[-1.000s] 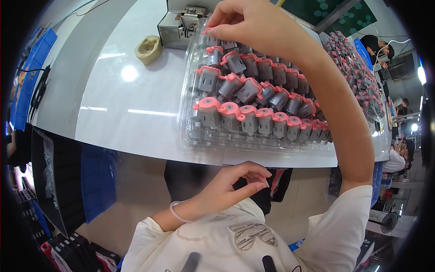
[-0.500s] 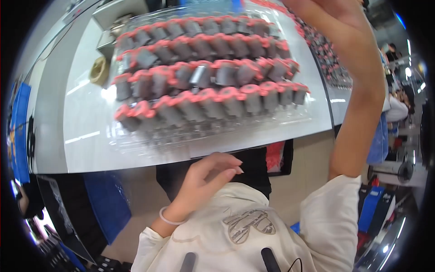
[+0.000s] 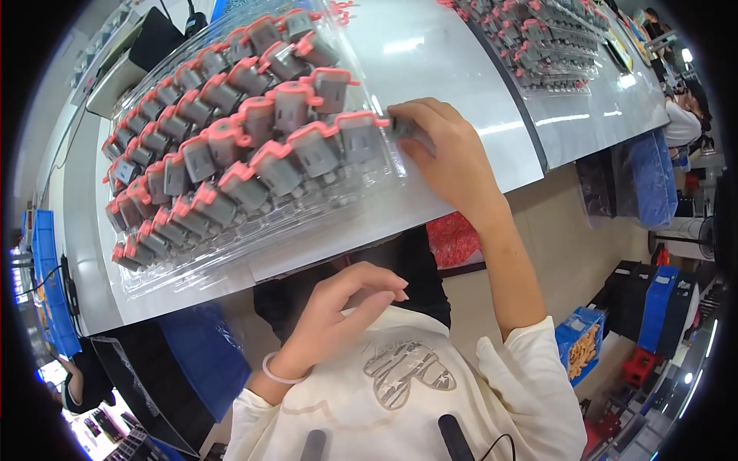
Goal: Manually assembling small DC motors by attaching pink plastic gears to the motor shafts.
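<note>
Near the front edge of the surface, the right hand is pinching a small grey motor beside the clear tray, fingers closed. Left hand is hanging loosely curled, empty. Motor is likely rigid and light; grip its body sides.
</note>
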### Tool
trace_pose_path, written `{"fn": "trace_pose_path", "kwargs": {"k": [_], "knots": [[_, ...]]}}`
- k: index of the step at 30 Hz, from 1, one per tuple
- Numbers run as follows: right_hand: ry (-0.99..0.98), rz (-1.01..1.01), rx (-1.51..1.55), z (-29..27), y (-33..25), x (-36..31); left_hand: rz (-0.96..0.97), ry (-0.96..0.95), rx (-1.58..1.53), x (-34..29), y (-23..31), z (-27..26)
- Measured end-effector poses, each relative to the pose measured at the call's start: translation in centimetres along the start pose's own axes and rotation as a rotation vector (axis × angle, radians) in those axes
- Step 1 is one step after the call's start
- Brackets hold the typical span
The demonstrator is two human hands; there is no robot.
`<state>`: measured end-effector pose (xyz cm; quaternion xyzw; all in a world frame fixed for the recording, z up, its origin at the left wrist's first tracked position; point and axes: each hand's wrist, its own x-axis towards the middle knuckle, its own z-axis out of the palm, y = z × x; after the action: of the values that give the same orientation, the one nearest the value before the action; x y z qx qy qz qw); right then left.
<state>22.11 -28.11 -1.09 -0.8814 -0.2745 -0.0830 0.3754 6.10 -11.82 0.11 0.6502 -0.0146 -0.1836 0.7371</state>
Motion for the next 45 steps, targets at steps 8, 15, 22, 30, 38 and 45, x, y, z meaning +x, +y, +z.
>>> {"fn": "trace_pose_path", "kwargs": {"k": [8,15,22,30,38,45], "knots": [[0.030,-0.014,0.179,-0.2,1.4,-0.1,-0.025,-0.004,0.011,1.4,-0.3,0.9],[0.013,0.120,0.557,-2.3,2.3,-1.2,-0.050,-0.006,-0.031,2.3,-0.5,1.2],[-0.097,0.284,0.882,-2.7,2.4,-1.8,-0.093,-0.037,-0.066,2.8,-0.3,1.1],[-0.119,0.240,0.772,-5.0,-0.7,-3.4,0.018,0.030,-0.254,3.4,-0.9,1.4],[-0.419,-0.033,0.567,-6.1,-2.4,-4.6,-0.075,-0.089,-0.419,4.5,-0.6,1.8],[-0.413,-0.277,0.500,-6.9,-0.7,0.6,-0.079,-0.081,-0.498,3.9,-1.2,0.9]]}}
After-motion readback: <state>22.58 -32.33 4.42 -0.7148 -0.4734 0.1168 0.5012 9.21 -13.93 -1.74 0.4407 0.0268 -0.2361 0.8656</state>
